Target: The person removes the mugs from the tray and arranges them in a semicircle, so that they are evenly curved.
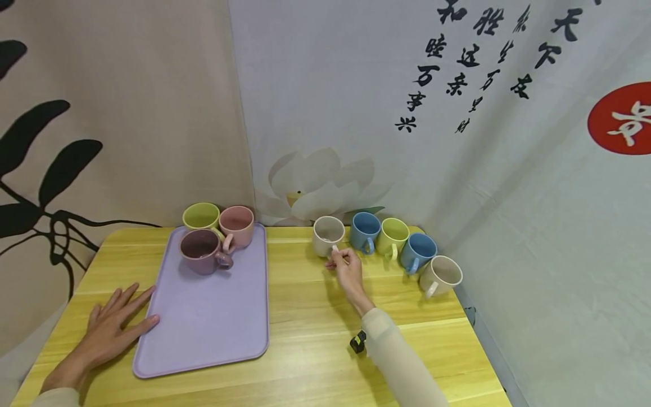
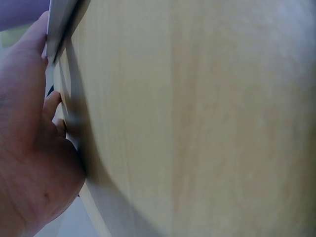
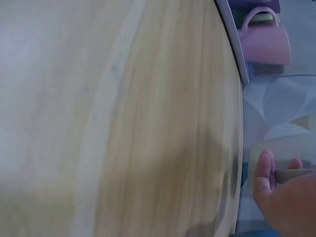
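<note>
My right hand pinches the handle of an off-white mug near the table's back edge. In the right wrist view the fingertips of that hand close round the handle, and the mug stands upright behind them. At the left, my left hand lies with fingers spread; its thumb and forefinger touch the left edge of a lilac tray. On the tray's back part stand a purple mug, a pink mug and a yellow-green mug, close together.
Right of the off-white mug, a row curves along the table's edge: a blue mug, a yellow-green mug, another blue mug and an off-white mug. A small black object lies beside my right sleeve. A printed curtain hangs behind.
</note>
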`<state>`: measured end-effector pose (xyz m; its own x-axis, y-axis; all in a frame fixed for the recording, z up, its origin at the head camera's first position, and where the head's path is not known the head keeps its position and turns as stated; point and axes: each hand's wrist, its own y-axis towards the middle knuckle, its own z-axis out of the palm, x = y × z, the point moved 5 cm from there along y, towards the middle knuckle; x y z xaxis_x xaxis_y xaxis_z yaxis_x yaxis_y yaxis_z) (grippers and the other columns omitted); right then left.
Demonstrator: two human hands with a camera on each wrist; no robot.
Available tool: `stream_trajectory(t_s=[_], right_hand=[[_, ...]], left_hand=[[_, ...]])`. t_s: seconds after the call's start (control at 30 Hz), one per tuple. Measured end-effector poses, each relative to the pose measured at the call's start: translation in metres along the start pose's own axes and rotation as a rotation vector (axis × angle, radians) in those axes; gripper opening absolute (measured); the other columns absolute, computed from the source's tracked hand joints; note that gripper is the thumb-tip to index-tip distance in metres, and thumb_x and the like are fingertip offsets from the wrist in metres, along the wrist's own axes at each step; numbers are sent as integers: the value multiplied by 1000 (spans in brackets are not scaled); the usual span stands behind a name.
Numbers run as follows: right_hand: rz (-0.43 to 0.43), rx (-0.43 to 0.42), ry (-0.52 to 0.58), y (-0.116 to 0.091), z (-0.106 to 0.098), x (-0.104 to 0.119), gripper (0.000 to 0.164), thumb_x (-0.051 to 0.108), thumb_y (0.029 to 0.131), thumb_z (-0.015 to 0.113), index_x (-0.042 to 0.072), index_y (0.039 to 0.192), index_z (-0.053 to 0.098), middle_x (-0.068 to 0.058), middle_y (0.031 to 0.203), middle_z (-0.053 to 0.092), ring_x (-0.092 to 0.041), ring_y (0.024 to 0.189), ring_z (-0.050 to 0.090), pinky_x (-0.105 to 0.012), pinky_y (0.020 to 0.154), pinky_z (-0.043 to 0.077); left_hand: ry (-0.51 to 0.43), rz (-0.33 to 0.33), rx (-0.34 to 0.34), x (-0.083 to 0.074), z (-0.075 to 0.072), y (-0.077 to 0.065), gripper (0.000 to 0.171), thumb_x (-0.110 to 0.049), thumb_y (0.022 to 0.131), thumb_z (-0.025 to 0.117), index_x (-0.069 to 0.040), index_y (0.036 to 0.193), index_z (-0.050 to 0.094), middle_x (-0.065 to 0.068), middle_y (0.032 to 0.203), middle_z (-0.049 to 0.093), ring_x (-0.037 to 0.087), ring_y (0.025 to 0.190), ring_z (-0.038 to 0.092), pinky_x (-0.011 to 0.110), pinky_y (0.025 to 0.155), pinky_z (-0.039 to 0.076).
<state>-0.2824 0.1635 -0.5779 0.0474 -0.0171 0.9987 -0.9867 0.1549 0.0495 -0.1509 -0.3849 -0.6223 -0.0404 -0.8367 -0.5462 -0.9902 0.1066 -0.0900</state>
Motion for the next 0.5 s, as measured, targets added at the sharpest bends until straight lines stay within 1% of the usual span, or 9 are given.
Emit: stream_trajectory(t_s=[0.17,0.33,0.5], right_hand=[[11,-16,10,6,-4,-2,13,8,114,62,-1,104,62,-28,105,72,-52,98,81,-49,90,72],[37,-26,10,11,-7,-5,16,12,114,63,2,102,62,-29,104,73,-49,98,81,-49,91,72],[46,-36,12,14,-8,-7,16,13,115,64,2,102,62,-30,104,74,-47,97,82,-46,89,72]], left_hand=[[2,-2,2,1,0,1,85,-56,115,57,-13,180,25,42,183,5,73,166,-13,90,123,-25],[-4,6,-12,3,0,0,83,-54,115,58,-13,180,27,42,183,7,73,167,-11,91,123,-23],[-11,23,-29,4,1,-1,80,-52,115,58,-13,179,28,41,183,9,72,167,-9,91,124,-22]])
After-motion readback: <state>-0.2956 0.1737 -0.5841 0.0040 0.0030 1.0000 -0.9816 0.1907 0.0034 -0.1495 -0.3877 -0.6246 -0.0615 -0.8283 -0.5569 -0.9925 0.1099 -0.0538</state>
